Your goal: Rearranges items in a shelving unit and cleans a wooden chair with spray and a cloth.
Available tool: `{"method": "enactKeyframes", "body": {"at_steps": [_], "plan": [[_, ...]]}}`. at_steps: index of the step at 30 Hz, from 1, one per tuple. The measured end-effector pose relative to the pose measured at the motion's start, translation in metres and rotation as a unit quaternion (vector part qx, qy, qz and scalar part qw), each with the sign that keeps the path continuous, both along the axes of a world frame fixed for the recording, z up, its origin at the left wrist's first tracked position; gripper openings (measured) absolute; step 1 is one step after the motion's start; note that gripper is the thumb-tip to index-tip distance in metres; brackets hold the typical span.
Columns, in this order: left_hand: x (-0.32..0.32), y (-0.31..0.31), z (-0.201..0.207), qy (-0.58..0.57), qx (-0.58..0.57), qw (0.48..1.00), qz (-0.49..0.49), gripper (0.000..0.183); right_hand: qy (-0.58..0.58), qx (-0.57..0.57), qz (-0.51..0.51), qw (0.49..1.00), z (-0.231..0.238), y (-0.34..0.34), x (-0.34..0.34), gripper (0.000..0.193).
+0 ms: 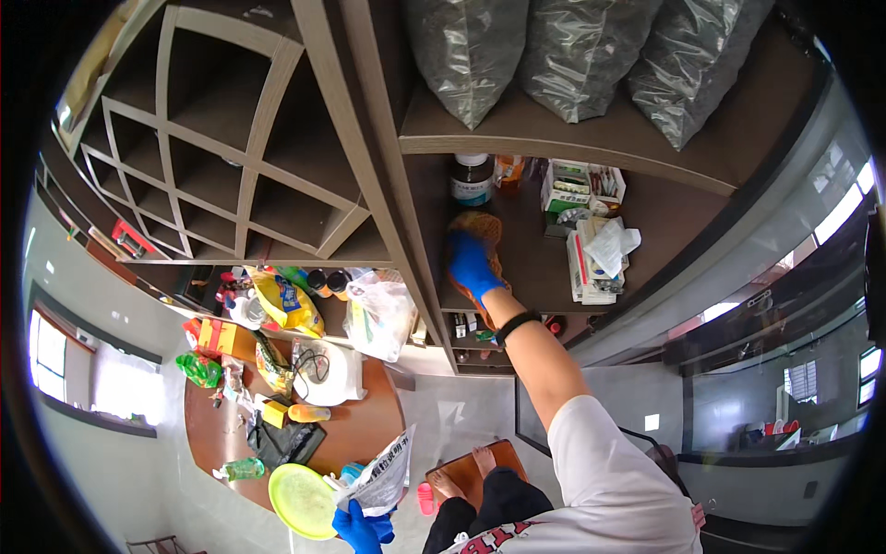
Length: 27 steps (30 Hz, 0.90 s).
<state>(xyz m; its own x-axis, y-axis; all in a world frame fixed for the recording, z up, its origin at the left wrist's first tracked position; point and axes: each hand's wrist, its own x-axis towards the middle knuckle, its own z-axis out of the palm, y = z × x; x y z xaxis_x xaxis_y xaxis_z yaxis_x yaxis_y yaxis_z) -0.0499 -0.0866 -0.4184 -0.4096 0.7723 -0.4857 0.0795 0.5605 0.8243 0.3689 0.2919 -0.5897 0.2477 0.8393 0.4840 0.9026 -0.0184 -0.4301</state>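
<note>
My right hand (472,262), in a blue glove, reaches into a shelf of the dark wooden cabinet. It presses an orange-brown cloth (480,225) against the shelf board near the left side wall. Low in the view, my left hand (358,528), also blue-gloved, grips a white-grey printed plastic bag (386,476). Beside that hand is a round yellow-green tray-like thing (301,500). Behind the cloth stand a dark jar (472,182) and an amber container (508,172). Small boxes (570,187) and a white box with crumpled tissue (602,263) sit to the right.
Several clear bags of dark material (591,60) fill the shelf above. A lattice rack (212,129) is at left. The brown table (217,434) carries packages, bottles and a black bag (288,441). My bare feet are on an orange-brown stool (508,455); a pink slipper (425,499) lies beside it.
</note>
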Motion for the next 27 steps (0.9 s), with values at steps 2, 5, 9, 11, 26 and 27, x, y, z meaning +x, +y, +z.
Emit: {"method": "enactKeyframes", "body": {"at_steps": [2,5,9,11,26,27], "plan": [[-0.038,-0.024,-0.021,0.058,0.048,0.997,0.034,0.029,0.138,-0.076,0.196,0.968,0.004,-0.036,-0.074,0.03],[-0.01,-0.01,0.011,0.089,0.029,0.996,0.015,0.024,0.272,-0.094,0.297,0.91,0.04,-0.083,-0.055,0.034],[-0.052,-0.019,-0.108,-0.067,0.202,0.977,0.001,0.024,0.232,0.148,0.141,0.951,0.069,-0.054,-0.019,0.038],[-0.027,-0.018,-0.073,-0.004,0.165,0.986,-0.029,0.025,0.151,0.095,0.071,0.981,0.06,-0.035,-0.033,0.039],[-0.004,-0.005,-0.028,-0.012,0.195,0.981,-0.021,0.018,0.319,0.025,0.054,0.946,0.094,-0.239,-0.09,0.038],[-0.012,-0.007,-0.037,0.03,0.17,0.985,-0.032,0.019,0.34,0.041,-0.002,0.939,0.119,-0.231,-0.083,0.034]]}}
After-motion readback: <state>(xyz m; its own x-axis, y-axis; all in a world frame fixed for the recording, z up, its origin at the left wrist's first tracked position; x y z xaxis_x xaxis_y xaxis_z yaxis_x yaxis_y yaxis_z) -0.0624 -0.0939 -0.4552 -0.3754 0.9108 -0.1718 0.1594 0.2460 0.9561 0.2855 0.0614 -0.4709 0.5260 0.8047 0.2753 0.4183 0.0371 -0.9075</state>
